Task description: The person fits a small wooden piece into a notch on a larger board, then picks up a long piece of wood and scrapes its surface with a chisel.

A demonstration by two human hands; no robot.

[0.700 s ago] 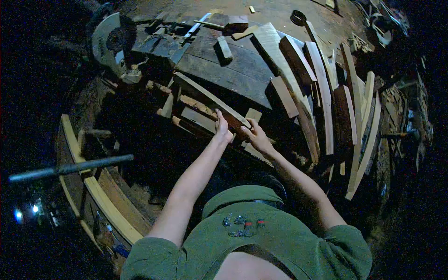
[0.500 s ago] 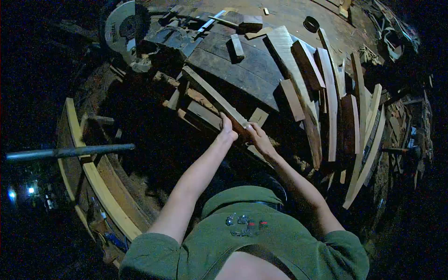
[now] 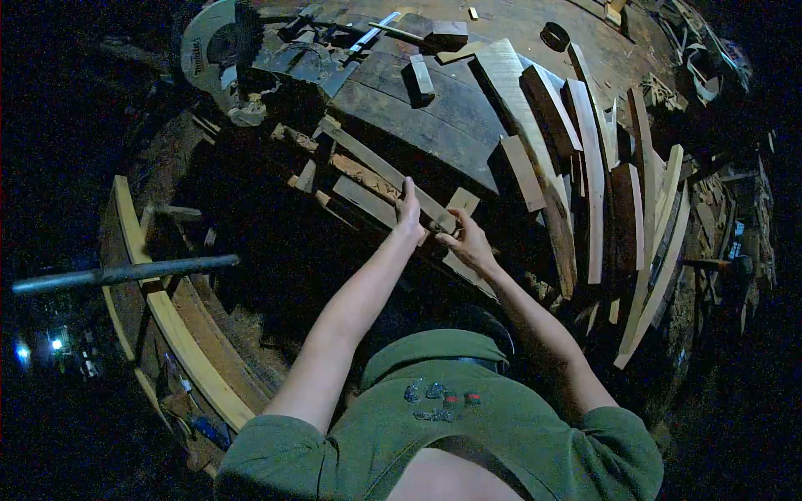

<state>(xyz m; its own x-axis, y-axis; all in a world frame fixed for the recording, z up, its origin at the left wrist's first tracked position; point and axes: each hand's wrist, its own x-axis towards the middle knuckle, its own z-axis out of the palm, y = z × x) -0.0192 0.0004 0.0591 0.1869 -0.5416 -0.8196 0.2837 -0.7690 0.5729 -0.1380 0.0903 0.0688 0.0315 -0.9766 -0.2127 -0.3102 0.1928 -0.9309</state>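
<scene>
1. Both hands are gripping one long wooden strip: I am seeing the left hand wrapping its edge and the right hand pinching its near end.
2. That strip is lying slantwise on stacked offcuts, pointing far-left toward a circular saw.
3. Pale planks are leaning at right.

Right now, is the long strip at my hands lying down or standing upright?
Lying down: the long strip rests lengthwise on the wood pile, left hand and right hand at its near end.
</scene>
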